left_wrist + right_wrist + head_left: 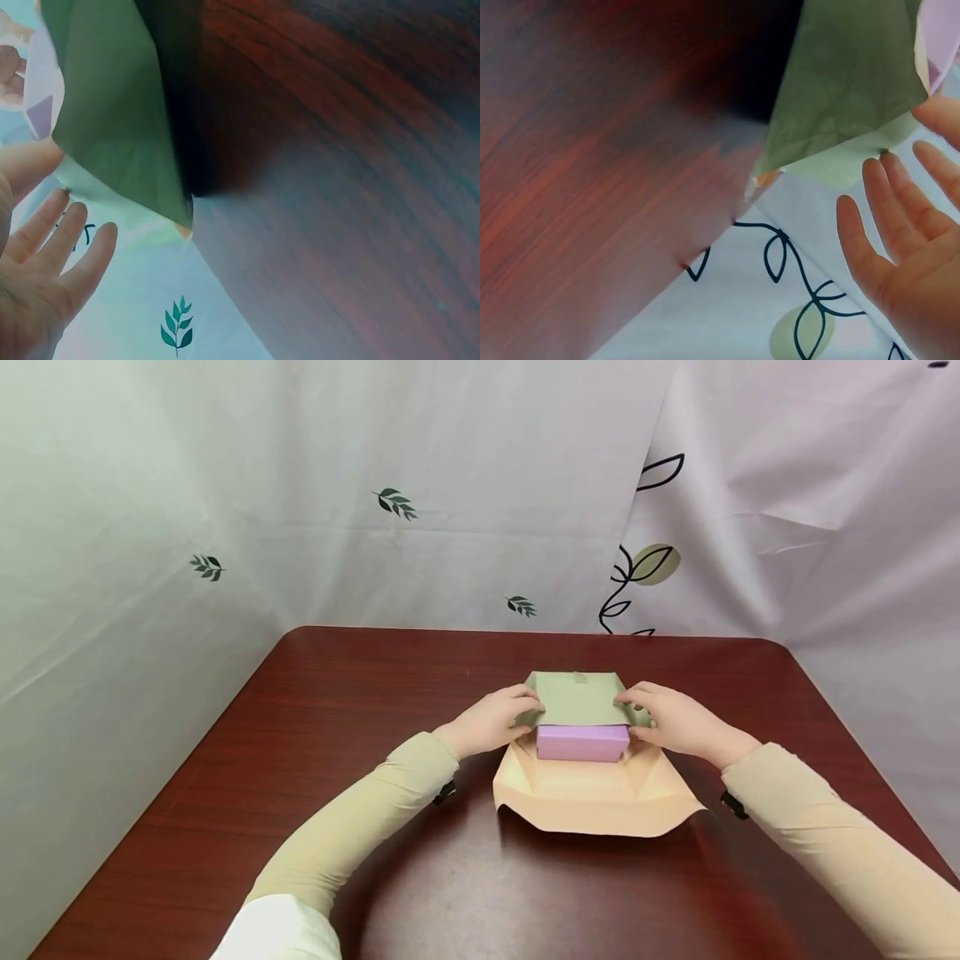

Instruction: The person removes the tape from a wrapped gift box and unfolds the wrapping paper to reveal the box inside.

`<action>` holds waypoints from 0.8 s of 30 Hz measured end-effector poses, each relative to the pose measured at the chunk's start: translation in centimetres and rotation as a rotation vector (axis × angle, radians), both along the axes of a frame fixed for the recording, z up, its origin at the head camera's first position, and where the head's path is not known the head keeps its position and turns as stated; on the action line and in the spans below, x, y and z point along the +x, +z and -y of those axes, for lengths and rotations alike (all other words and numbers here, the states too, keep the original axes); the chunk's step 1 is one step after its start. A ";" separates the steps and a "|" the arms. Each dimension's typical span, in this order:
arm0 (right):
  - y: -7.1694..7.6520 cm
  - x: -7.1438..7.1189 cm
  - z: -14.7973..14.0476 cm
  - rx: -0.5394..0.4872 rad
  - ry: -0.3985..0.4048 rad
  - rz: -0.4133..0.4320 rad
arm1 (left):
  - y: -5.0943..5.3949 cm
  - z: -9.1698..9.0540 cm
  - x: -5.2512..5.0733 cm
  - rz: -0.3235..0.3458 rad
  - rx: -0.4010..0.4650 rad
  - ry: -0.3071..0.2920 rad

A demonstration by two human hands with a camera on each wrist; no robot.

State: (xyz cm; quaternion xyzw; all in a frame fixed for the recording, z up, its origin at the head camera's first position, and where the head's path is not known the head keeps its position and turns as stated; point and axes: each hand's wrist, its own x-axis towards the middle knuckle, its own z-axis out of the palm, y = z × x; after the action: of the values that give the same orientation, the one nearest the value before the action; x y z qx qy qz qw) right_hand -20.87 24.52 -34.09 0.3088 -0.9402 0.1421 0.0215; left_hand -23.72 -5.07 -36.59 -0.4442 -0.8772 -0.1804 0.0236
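A small purple box (582, 743) sits on a sheet of wrapping paper (592, 818), pale orange inside and green outside. The paper's far part is folded over the box, green side up, with a small piece like tape near its back edge. My left hand (495, 718) pinches the folded paper at the left side, thumb low and fingertips on top. On the right side my right hand (678, 718) pinches the paper likewise. Both wrist views show the green paper side (112, 97) close up, the remaining fingers of each hand spread; the box is mostly hidden there.
Under it all is a dark red wooden table (360, 693) with rounded far corners. A white curtain (450, 568) with leaf prints hangs behind it and along the sides. The paper's near flap stands slightly raised off the tabletop.
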 end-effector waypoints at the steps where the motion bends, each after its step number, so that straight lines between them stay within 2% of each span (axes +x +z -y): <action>1: 0.0 0.0 0.0 -0.004 -0.008 -0.005 | 0.0 0.0 0.0 0.000 0.005 0.006; 7: 0.0 -0.5 -0.1 -0.051 -0.062 -0.039 | 0.1 -0.3 0.1 -0.005 0.041 0.045; 12: 0.3 -1.2 0.0 -0.105 -0.142 -0.083 | 0.5 -0.6 0.0 -0.019 0.075 0.104; 20: 0.4 -2.2 -0.4 -0.156 -0.292 -0.151 | 1.3 -1.4 -1.5 -0.031 0.136 0.184; 24: 0.2 -2.5 -0.5 -0.174 -0.359 -0.185 | 1.6 -1.7 -2.5 0.008 0.146 0.235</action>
State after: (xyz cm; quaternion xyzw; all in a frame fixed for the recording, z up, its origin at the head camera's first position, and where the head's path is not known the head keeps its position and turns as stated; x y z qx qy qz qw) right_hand -23.40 25.00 -33.91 0.1452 -0.9583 0.1878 0.1594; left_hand -26.23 -3.37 -35.04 -0.3350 -0.9077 -0.2416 0.0735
